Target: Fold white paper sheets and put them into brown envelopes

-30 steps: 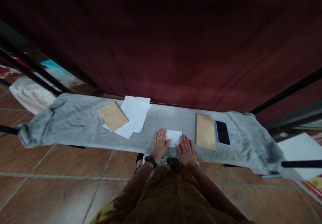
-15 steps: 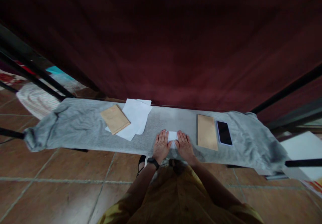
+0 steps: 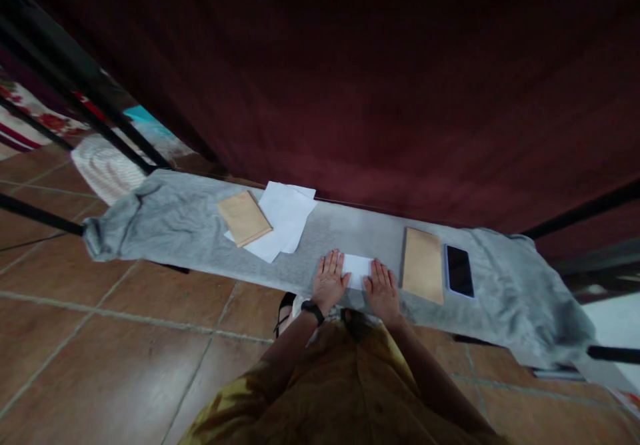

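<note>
A small folded sheet of white paper [image 3: 357, 271] lies flat on the grey cloth [image 3: 350, 225] in front of me. My left hand [image 3: 331, 280] rests palm down over its left edge, fingers stretched out. Across from it, my right hand [image 3: 382, 290] lies flat over the right edge with its fingers extended. The middle of the paper shows between the two hands, while its sides are covered by them. Close to my right hand is a brown paper envelope [image 3: 423, 265], and just beyond that a dark-screened phone [image 3: 459, 270].
Left of my hands, a second brown envelope [image 3: 245, 218] overlaps several loose white sheets [image 3: 289, 215]. A dark red curtain [image 3: 350, 132] hangs behind the cloth-covered surface. Black metal bars [image 3: 43, 215] stand at both ends, above a tiled floor [image 3: 125, 358].
My hands have moved slightly apart, so more of the white paper shows between them. The whole view has tilted and shifted a little.
</note>
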Demonstrator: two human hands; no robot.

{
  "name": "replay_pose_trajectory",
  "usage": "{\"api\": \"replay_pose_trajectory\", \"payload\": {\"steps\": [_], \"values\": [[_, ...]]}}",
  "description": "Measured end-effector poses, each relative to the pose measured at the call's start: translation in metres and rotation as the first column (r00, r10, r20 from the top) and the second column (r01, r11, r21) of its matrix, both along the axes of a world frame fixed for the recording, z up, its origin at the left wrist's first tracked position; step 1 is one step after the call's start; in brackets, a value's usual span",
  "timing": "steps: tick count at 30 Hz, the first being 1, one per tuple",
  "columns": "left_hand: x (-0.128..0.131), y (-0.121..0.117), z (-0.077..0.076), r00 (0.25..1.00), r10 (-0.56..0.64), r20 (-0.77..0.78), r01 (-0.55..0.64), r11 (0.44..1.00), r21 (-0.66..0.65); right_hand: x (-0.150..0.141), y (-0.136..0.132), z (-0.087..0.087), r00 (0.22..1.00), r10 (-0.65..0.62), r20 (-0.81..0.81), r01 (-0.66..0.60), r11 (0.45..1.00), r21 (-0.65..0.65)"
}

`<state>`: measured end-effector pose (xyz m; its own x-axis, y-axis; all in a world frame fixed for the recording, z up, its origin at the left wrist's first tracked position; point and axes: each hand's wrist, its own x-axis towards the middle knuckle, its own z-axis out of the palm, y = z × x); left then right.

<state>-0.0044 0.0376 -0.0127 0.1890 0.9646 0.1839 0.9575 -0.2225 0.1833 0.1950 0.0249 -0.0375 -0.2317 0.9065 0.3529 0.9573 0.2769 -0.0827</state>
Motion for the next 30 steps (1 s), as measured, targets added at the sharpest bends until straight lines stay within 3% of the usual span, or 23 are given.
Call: {"api": "replay_pose_trajectory", "payload": {"steps": [11, 17, 23, 30], "values": [[0.015, -0.011, -0.003, 0.995, 0.098, 0.021, -0.097, 0.995, -0.012, 0.005, 0.000, -0.002, 0.999, 0.035, 0.010, -0.035, 0.999, 0.000], [0.018, -0.012, 0.000, 0.995, 0.090, 0.040, -0.089, 0.996, -0.031, 0.006, 0.000, 0.000, 0.999, 0.041, 0.024, -0.041, 0.999, -0.026], [0.026, -0.023, 0.002, 0.998, -0.016, 0.059, 0.019, 0.999, -0.048, 0.007, 0.000, 0.000, 0.999, 0.051, 0.007, -0.050, 0.998, -0.032], [0.020, -0.028, -0.003, 0.995, 0.039, 0.094, -0.036, 0.999, -0.036, 0.009, 0.000, -0.002, 0.998, 0.063, 0.022, -0.063, 0.998, -0.017]]}}
